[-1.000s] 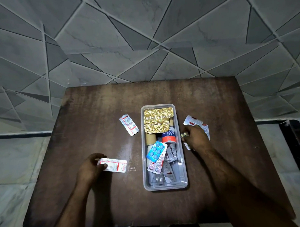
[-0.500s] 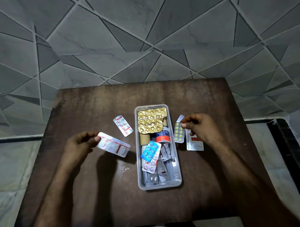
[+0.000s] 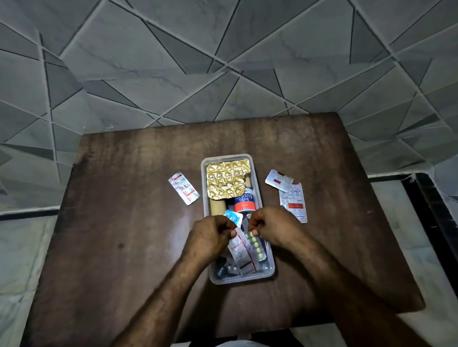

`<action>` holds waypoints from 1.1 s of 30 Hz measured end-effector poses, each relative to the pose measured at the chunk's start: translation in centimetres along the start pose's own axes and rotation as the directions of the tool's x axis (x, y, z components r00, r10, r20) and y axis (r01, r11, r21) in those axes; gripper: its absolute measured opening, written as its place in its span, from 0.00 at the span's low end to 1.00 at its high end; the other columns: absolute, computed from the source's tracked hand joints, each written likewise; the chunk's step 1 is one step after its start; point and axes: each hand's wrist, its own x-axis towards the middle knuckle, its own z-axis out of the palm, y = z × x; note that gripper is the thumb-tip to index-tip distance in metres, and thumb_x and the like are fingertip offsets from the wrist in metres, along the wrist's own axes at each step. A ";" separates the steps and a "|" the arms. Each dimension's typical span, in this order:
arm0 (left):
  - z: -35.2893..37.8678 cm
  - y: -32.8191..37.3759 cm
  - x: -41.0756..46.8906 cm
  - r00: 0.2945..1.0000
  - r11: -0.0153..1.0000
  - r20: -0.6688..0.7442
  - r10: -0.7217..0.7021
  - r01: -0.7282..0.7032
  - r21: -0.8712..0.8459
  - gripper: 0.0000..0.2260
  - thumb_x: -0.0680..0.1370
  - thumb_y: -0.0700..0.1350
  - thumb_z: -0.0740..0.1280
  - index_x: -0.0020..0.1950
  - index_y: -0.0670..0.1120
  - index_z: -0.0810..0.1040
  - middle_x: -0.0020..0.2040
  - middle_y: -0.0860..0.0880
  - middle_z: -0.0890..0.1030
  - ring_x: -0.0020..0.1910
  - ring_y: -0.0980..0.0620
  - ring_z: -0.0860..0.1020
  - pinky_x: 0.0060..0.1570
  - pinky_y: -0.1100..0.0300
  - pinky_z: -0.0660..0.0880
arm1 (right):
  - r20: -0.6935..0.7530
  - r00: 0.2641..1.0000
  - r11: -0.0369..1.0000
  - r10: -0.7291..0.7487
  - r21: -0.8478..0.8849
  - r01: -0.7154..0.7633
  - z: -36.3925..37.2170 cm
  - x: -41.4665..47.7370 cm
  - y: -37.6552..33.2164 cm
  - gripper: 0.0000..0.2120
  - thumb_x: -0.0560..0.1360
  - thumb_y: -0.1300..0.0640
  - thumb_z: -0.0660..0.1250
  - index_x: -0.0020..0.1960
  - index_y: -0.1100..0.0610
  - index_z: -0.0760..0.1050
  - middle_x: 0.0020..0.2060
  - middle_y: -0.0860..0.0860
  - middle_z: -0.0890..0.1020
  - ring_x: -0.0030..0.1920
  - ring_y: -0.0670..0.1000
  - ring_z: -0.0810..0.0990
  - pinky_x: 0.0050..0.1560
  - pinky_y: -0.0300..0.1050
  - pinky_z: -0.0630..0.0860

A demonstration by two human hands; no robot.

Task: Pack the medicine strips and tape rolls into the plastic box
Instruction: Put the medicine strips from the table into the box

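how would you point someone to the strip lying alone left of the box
Start at the clear plastic box in the middle of the brown table. Just off its far left wall lies one white medicine strip, angled. Its red stripes and its solitude distinguish it from the overlapping pair on the right.

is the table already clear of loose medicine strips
No, one strip lies left of the plastic box and two strips right of it.
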 end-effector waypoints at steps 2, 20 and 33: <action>0.1 0.5 0.1 0.999 0.997 -0.037 0.019 -0.016 0.080 0.09 0.77 0.45 0.69 0.56 0.49 0.84 0.55 0.50 0.85 0.52 0.53 0.82 0.46 0.64 0.74 | -0.005 1.000 0.999 0.008 -0.031 -0.008 0.7 0.1 0.2 0.06 0.70 0.56 0.70 0.44 0.47 0.82 0.46 0.47 0.85 0.48 0.48 0.80 0.49 0.44 0.76; 2.1 0.7 1.6 0.981 0.802 0.072 0.178 -0.187 0.567 0.13 0.78 0.49 0.64 0.62 0.57 0.78 0.56 0.49 0.83 0.55 0.46 0.79 0.57 0.52 0.74 | -0.023 0.997 0.994 0.070 -0.083 -0.071 2.4 0.0 0.3 0.09 0.72 0.52 0.70 0.52 0.45 0.80 0.54 0.51 0.82 0.51 0.53 0.80 0.56 0.52 0.78; -2.7 -2.2 4.0 0.878 0.987 -0.477 0.041 -0.109 -0.116 0.06 0.77 0.48 0.67 0.50 0.50 0.83 0.44 0.53 0.84 0.43 0.54 0.80 0.41 0.65 0.72 | -0.349 0.881 0.910 0.319 0.373 -0.182 -2.3 2.1 4.7 0.07 0.71 0.52 0.72 0.47 0.54 0.79 0.44 0.52 0.85 0.47 0.54 0.82 0.50 0.46 0.76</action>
